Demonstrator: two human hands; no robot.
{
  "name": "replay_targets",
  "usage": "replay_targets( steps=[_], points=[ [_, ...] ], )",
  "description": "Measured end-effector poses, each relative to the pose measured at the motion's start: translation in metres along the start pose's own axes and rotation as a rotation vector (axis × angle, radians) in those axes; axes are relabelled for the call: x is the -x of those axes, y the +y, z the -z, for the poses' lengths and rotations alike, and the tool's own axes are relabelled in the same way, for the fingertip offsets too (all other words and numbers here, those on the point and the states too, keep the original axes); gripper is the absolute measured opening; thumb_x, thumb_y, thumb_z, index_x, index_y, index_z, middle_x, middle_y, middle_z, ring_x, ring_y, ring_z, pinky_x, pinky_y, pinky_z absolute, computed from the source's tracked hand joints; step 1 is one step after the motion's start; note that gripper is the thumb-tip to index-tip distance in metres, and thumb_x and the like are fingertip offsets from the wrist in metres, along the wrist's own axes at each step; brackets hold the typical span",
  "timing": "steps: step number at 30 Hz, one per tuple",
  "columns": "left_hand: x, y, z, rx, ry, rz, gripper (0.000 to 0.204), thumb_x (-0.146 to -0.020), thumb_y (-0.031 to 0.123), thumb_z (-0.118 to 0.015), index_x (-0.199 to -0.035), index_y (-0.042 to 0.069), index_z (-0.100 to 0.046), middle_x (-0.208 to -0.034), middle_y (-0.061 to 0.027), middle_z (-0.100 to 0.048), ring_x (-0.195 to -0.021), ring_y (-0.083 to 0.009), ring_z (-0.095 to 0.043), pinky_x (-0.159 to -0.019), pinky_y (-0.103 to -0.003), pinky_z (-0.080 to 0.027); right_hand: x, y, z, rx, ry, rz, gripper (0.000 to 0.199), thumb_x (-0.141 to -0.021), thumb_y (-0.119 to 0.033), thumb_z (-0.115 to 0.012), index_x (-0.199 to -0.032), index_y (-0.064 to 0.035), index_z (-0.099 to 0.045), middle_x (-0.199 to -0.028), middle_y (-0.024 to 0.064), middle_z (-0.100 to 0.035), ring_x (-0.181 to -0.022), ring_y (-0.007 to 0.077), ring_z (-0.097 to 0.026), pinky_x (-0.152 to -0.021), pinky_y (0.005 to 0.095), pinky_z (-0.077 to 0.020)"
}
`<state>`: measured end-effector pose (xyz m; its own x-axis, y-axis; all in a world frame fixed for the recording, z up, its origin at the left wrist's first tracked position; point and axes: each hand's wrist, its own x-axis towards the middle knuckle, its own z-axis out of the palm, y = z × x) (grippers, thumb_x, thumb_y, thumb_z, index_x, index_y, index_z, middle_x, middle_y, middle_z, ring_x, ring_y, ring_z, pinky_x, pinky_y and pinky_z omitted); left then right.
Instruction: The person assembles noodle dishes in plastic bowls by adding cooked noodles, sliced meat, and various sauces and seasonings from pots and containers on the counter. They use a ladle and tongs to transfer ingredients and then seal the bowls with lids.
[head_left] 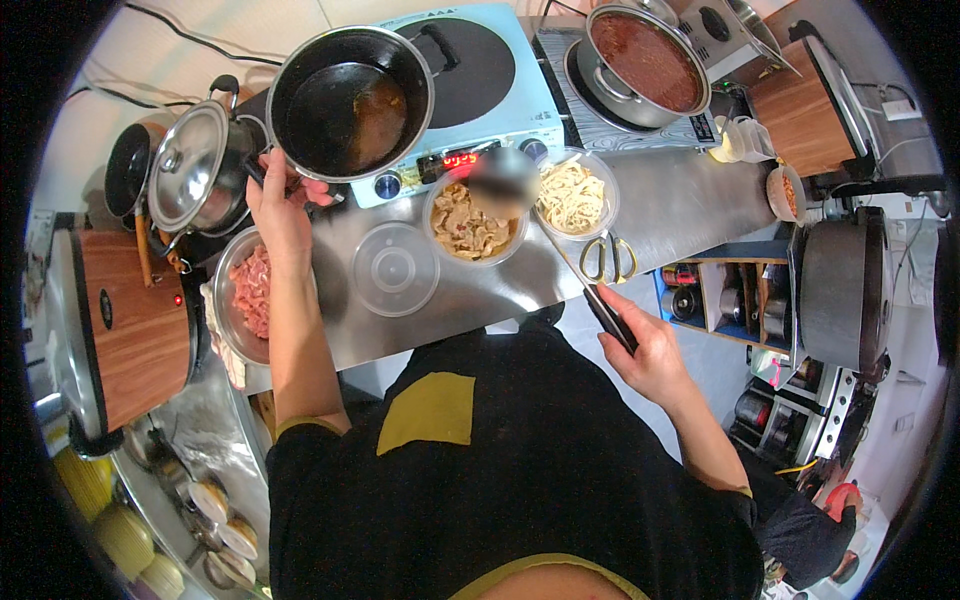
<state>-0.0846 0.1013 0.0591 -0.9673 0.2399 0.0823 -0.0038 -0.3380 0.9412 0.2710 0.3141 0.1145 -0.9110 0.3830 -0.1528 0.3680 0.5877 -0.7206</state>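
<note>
While our left hand [280,215] clenches the handle of the black pan [350,100], tilted over the blue cooktop [490,80], our right hand [650,350] grasps a ladle [505,180] held over the tub of sliced pieces [470,225], noodles [575,195] just beyond. We judge we are mid-scoop; next calls for carrying the ladle left to the pan, level, above the steel desk [680,200].
</note>
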Motion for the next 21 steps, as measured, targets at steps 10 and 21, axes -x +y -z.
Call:
replay_targets(
  steps=[10, 21],
  points=[
    [0.022, -0.025, -0.004, -0.111, -0.099, -0.011, 0.014, -0.092, 0.015, -0.054, -0.088, 0.004, -0.046, -0.070, -0.0070, -0.056, -0.053, -0.0151, -0.057, -0.044, -0.026, -0.048, 0.008, -0.004, 0.014, -0.310, 0.011, -0.099, 0.057, -0.077, 0.003, -0.061, -0.131, -0.0044, -0.047, -0.096, 0.0017, -0.063, -0.069, 0.0036, -0.048, -0.062, 0.0181, -0.0404],
    [0.055, -0.038, -0.020, -0.197, -0.239, -0.075, 0.014, -0.092, 0.009, -0.052, -0.087, 0.001, -0.042, -0.075, -0.0063, -0.050, -0.053, -0.0139, -0.057, -0.049, -0.024, -0.049, 0.009, -0.010, 0.017, -0.381, 0.082, -0.016, 0.058, -0.077, 0.004, -0.059, -0.133, -0.0023, -0.045, -0.086, -0.0018, -0.058, -0.066, 0.0029, -0.044, -0.059, 0.0173, -0.0360]
  ],
)
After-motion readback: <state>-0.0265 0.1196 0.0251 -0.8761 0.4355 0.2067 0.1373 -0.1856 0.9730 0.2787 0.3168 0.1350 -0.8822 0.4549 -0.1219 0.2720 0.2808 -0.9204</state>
